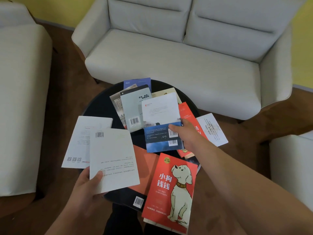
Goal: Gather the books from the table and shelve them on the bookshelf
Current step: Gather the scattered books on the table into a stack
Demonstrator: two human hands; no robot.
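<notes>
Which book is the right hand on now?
The book with the white top and blue lower band, mid-table: the right hand pinches its right edge by the barcodes. The red dog book lies untouched; the left hand holds white ones.

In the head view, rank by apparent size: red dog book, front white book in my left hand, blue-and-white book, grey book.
1. red dog book
2. front white book, close second; both nearest the camera
3. blue-and-white book
4. grey book, partly covered

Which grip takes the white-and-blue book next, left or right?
Right. The right grip pinches the white-and-blue book at its right edge, while the left grip is occupied holding a white book.
</notes>
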